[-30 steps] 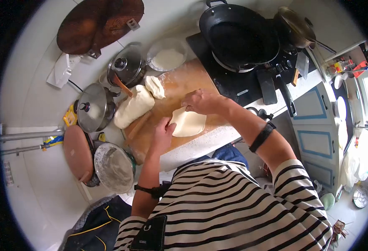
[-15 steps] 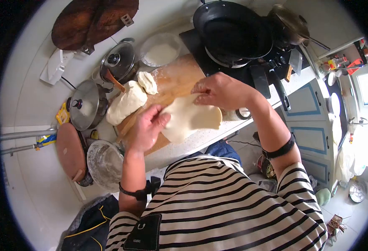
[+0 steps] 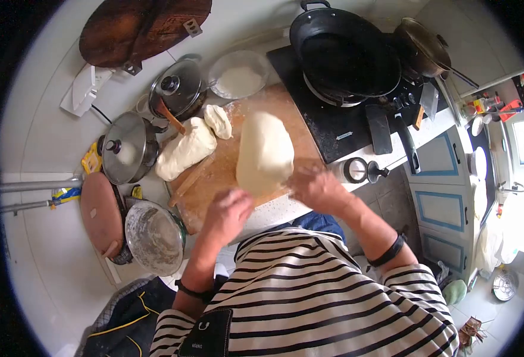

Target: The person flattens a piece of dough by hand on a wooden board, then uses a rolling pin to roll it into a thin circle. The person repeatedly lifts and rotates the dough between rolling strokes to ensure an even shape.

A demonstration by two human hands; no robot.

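A thin, pale sheet of dough [image 3: 266, 149] stretches away from me over the floured wooden board [image 3: 214, 184], slightly blurred by motion. At its near left corner, my left hand [image 3: 227, 215] is closed with curled fingers on the edge. My right hand [image 3: 320, 189] is pinched at the near right corner, its fingers smeared by movement. To the left on the board lie a large lump of dough [image 3: 185, 150] and a smaller dough piece [image 3: 218, 121]. A rolling pin [image 3: 191, 180] rests beside the large lump, partly covered by it.
Behind the board are a lidded pot [image 3: 178, 89] and a bowl of flour [image 3: 238, 74]. A black wok [image 3: 342, 50] sits on the stove at right, near a cleaver [image 3: 378, 128] and a glass jar [image 3: 355, 170]. A floury metal bowl [image 3: 155, 238] stands at left.
The dough sheet has swung from hanging between my hands at the counter's front to extending away over the board. My right hand has come down towards me; my left has also moved nearer.
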